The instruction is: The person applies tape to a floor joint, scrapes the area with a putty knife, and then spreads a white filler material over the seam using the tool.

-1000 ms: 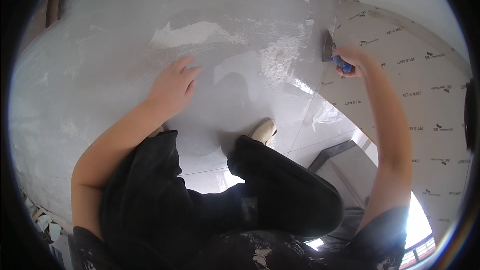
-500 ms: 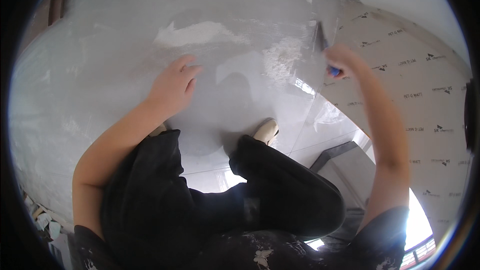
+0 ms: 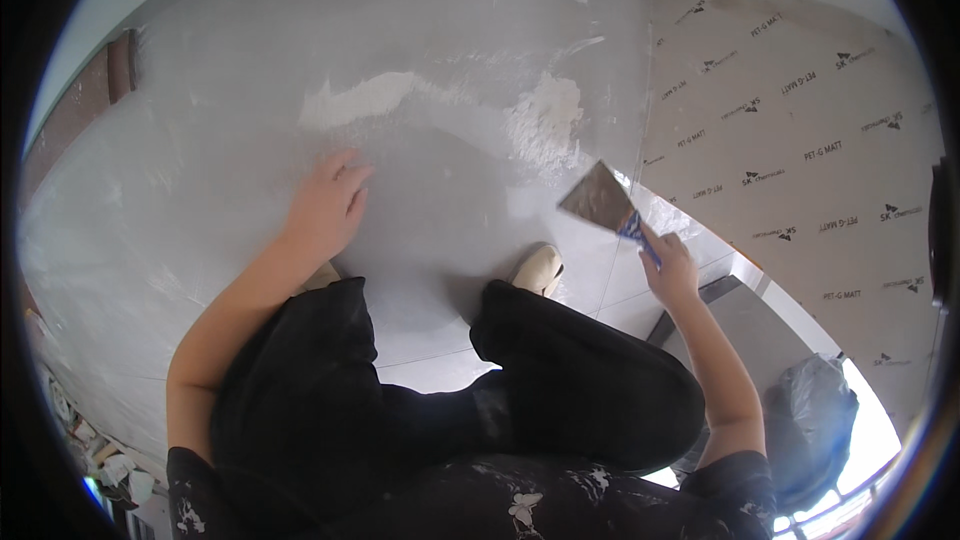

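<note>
In my right hand (image 3: 674,268) is a putty knife (image 3: 602,198) with a broad metal blade and a blue handle. My fingers wrap round the handle, and the blade points up and left, over the floor. My left hand (image 3: 328,205) hovers above the grey floor (image 3: 440,195) with its fingers loosely apart, holding nothing I can see. Ahead of my hands, a patch of white powder (image 3: 548,125) lies on the floor, and a paler smear of it (image 3: 362,98) spreads to the left.
Printed protective sheeting (image 3: 770,165) covers the right side. A dark plastic bag (image 3: 815,420) and a grey panel (image 3: 745,325) are near my right arm. Rubble (image 3: 115,465) sits at lower left, a brown piece (image 3: 85,90) at far left. My shoes (image 3: 540,268) stand on the floor.
My right hand has come back toward me with the putty knife, whose blade now shows its flat face. My left hand has moved slightly left and nearer.
</note>
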`<move>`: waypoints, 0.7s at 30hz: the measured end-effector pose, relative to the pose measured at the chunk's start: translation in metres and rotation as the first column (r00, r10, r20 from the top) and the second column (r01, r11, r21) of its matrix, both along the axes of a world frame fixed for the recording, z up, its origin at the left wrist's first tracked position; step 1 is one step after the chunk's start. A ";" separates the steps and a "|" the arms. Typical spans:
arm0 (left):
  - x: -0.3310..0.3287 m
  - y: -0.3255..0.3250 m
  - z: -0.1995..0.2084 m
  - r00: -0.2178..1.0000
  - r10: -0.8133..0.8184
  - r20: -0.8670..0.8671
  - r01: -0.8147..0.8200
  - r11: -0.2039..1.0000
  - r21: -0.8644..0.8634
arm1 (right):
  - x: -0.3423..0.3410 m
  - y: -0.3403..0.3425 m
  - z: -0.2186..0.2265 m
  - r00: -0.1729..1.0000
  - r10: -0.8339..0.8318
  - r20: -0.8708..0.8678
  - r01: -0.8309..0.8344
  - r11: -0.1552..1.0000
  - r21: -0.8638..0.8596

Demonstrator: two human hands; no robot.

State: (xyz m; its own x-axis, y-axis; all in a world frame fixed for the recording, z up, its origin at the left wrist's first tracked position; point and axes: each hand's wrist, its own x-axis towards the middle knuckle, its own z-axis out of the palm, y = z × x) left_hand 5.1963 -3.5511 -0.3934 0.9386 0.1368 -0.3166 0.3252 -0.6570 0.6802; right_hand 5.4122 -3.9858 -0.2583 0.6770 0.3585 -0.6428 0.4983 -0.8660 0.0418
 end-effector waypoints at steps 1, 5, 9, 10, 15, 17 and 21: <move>0.000 -0.003 0.003 1.000 0.007 0.000 -0.007 1.000 -0.001 | -0.009 -0.024 -0.005 0.999 0.039 0.028 -0.039 0.999 0.016; 0.007 -0.007 0.013 0.999 0.026 0.019 -0.026 0.999 -0.026 | -0.015 -0.083 -0.037 0.969 0.134 0.208 -0.136 0.991 -0.007; 0.007 -0.007 0.013 0.999 -0.001 0.038 0.001 1.000 -0.005 | 0.000 -0.055 -0.069 0.959 0.110 0.262 -0.143 0.983 0.112; 0.007 -0.008 0.013 0.999 -0.011 0.036 0.011 1.000 -0.002 | 0.003 -0.037 -0.073 0.960 0.101 0.262 -0.145 0.978 0.152; 0.009 -0.011 0.014 0.999 -0.025 0.033 0.023 0.999 0.038 | 0.019 0.051 -0.055 0.943 0.201 0.267 -0.253 0.950 0.181; 0.012 -0.012 0.015 0.999 -0.033 0.041 0.032 0.999 0.024 | 0.021 0.078 -0.045 0.917 0.283 0.280 -0.332 0.932 0.146; 0.012 -0.010 0.018 1.000 -0.009 0.000 0.009 1.000 0.023 | 0.020 0.140 -0.012 0.874 0.425 0.234 -0.444 0.896 0.029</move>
State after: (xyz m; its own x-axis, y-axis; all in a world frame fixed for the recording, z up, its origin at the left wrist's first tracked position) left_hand 5.2080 -3.5614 -0.3752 0.9400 0.1357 -0.3130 0.3189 -0.6753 0.6650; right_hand 5.4317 -3.8453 -0.2700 0.5594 0.6922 -0.4559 0.8116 -0.5692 0.1316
